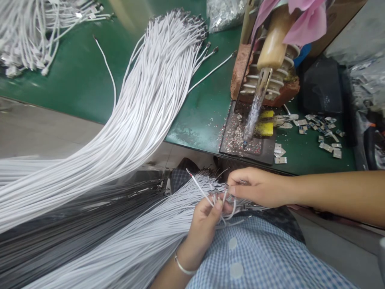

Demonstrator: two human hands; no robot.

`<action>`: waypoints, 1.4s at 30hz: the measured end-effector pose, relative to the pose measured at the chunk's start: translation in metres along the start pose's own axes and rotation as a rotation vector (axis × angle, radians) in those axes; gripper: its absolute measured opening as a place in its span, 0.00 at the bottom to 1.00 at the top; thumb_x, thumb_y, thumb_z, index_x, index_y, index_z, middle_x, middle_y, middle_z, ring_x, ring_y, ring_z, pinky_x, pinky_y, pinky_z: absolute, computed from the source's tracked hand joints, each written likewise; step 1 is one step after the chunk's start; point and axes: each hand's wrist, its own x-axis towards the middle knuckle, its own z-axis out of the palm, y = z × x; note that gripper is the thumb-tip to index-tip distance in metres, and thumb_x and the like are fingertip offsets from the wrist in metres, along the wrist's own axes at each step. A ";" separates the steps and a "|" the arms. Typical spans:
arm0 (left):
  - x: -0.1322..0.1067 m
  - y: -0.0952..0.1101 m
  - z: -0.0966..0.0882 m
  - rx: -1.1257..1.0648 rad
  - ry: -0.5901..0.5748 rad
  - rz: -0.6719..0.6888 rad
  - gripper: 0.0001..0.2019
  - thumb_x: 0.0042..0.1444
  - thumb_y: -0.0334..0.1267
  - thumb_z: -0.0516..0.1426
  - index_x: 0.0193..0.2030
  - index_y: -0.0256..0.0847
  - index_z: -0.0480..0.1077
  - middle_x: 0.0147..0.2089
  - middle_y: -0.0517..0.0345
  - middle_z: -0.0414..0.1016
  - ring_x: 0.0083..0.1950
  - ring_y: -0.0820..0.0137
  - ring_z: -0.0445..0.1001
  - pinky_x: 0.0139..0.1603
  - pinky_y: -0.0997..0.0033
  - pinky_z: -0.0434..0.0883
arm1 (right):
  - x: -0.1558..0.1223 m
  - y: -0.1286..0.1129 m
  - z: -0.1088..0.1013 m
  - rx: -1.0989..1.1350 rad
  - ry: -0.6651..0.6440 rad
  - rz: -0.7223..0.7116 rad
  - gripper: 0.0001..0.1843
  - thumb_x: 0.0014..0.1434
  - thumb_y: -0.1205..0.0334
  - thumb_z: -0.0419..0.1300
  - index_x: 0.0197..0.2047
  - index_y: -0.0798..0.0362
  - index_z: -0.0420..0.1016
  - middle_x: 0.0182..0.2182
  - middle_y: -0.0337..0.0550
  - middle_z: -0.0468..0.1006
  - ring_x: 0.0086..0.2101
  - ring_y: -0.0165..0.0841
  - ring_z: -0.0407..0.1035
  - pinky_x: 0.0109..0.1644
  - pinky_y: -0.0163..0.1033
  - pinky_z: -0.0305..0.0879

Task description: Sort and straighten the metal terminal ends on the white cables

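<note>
My left hand (204, 214) is closed around a few thin white cables (199, 188), held in front of the body. One of them sticks up to the left, with a bit of red near its stripped tip. My right hand (260, 188) meets it from the right, thumb and forefinger pinched at a white cable's end. A small metal connector (243, 182) shows by the curled right fingers. Fingers partly hide the other cable ends. Below and behind both hands spreads a large bundle of white cables (156, 224) across the lap.
A thick white cable bundle (156, 84) hangs over the green table (78, 96). A soldering iron (257, 108) points down at a solder-specked dark tray (240, 132), beside yellow sponges (264, 129). Loose metal connectors (326, 126) lie to the right. Dark cables (75, 220) run below.
</note>
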 end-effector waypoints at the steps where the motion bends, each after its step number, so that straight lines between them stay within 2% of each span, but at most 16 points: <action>1: 0.000 0.000 0.000 0.003 0.005 0.004 0.10 0.54 0.43 0.58 0.38 0.41 0.75 0.28 0.60 0.76 0.31 0.73 0.71 0.37 0.73 0.65 | 0.000 0.001 0.000 0.012 -0.008 -0.013 0.10 0.57 0.61 0.51 0.25 0.55 0.65 0.22 0.35 0.67 0.25 0.27 0.59 0.29 0.32 0.56; 5: 0.001 -0.001 -0.002 0.011 -0.009 0.012 0.07 0.54 0.42 0.58 0.35 0.41 0.74 0.26 0.63 0.75 0.30 0.76 0.70 0.35 0.76 0.65 | 0.000 0.002 0.000 0.023 0.018 -0.021 0.15 0.57 0.53 0.53 0.27 0.55 0.66 0.23 0.37 0.68 0.27 0.28 0.60 0.31 0.34 0.57; 8: 0.001 -0.002 -0.003 0.014 -0.015 0.022 0.07 0.54 0.42 0.58 0.35 0.41 0.73 0.26 0.63 0.74 0.29 0.76 0.69 0.33 0.77 0.64 | -0.001 0.000 0.000 0.062 0.055 -0.038 0.14 0.56 0.52 0.54 0.29 0.54 0.66 0.26 0.38 0.70 0.29 0.30 0.62 0.34 0.34 0.59; 15: -0.001 0.003 0.003 -0.022 0.021 -0.025 0.08 0.51 0.42 0.61 0.32 0.39 0.74 0.24 0.61 0.75 0.27 0.75 0.70 0.31 0.76 0.65 | 0.000 -0.005 0.000 0.111 0.067 -0.039 0.13 0.58 0.57 0.50 0.25 0.55 0.64 0.24 0.36 0.66 0.27 0.28 0.60 0.33 0.33 0.58; 22: 0.000 0.004 0.000 -0.045 -0.018 -0.016 0.08 0.53 0.42 0.59 0.35 0.41 0.75 0.34 0.59 0.78 0.36 0.71 0.73 0.41 0.72 0.67 | 0.001 -0.004 -0.001 0.050 0.019 -0.014 0.11 0.57 0.61 0.50 0.27 0.56 0.68 0.24 0.37 0.69 0.27 0.28 0.62 0.32 0.33 0.59; 26: 0.000 0.002 -0.001 -0.021 -0.046 -0.053 0.10 0.53 0.43 0.59 0.35 0.39 0.74 0.29 0.58 0.77 0.31 0.70 0.73 0.36 0.71 0.67 | 0.000 -0.001 0.000 -0.101 -0.033 0.045 0.10 0.54 0.61 0.52 0.26 0.56 0.70 0.22 0.38 0.70 0.26 0.29 0.63 0.30 0.33 0.58; 30: 0.000 0.002 0.003 -0.014 -0.036 -0.067 0.09 0.51 0.42 0.60 0.32 0.37 0.73 0.25 0.57 0.77 0.27 0.70 0.73 0.31 0.72 0.67 | -0.001 -0.002 0.001 -0.128 -0.031 0.034 0.07 0.53 0.63 0.53 0.28 0.56 0.70 0.25 0.39 0.73 0.27 0.29 0.65 0.30 0.33 0.59; 35: 0.001 0.003 0.002 0.003 -0.049 -0.091 0.10 0.52 0.43 0.59 0.33 0.37 0.72 0.27 0.56 0.76 0.30 0.68 0.73 0.33 0.70 0.67 | 0.000 -0.006 0.000 -0.125 -0.045 0.013 0.05 0.51 0.68 0.53 0.28 0.55 0.70 0.24 0.38 0.74 0.27 0.28 0.66 0.30 0.32 0.60; 38: 0.001 0.001 0.000 0.022 -0.070 -0.053 0.09 0.54 0.43 0.58 0.33 0.38 0.72 0.29 0.57 0.76 0.31 0.70 0.71 0.35 0.70 0.66 | -0.002 -0.007 0.000 -0.110 -0.067 0.039 0.05 0.52 0.64 0.55 0.30 0.55 0.70 0.24 0.38 0.75 0.26 0.28 0.66 0.28 0.31 0.60; 42: 0.001 0.000 -0.001 0.050 -0.046 -0.008 0.08 0.54 0.41 0.58 0.33 0.38 0.73 0.31 0.58 0.74 0.34 0.70 0.70 0.38 0.71 0.65 | -0.005 -0.006 0.001 -0.240 -0.041 -0.004 0.11 0.48 0.55 0.61 0.31 0.54 0.71 0.26 0.39 0.74 0.26 0.29 0.66 0.27 0.32 0.59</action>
